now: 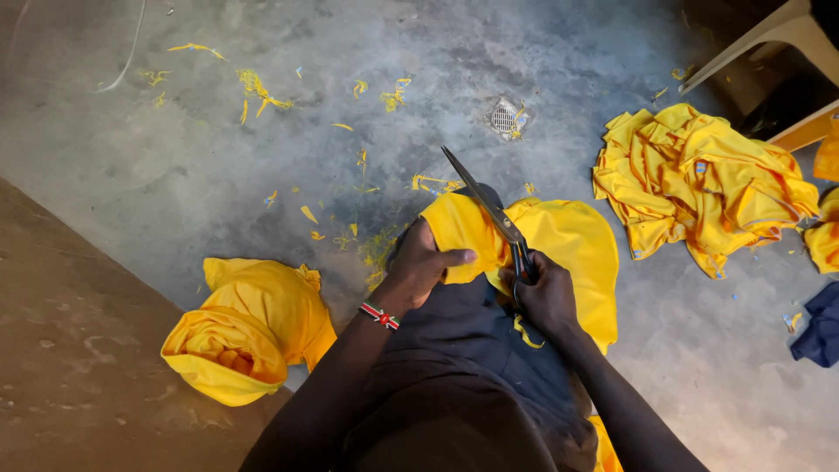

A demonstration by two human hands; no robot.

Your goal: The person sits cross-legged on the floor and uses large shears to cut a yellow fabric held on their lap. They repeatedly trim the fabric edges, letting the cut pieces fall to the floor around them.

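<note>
Down to the left of the left hand (426, 262), well apart from it, a rolled bundle of yellow cloth (249, 328) lies on the concrete floor (175, 166). That hand, a beaded bracelet (379, 315) on its wrist, is closed on the edge of a yellow garment (564, 240) draped over the person's lap. Just beside it, the right hand (546, 297) grips the handles of dark scissors (489, 208), whose blades point up and away over the cloth. Farther right of both hands sits a crumpled pile of yellow garments (699, 179), near a plastic chair leg (743, 48).
</note>
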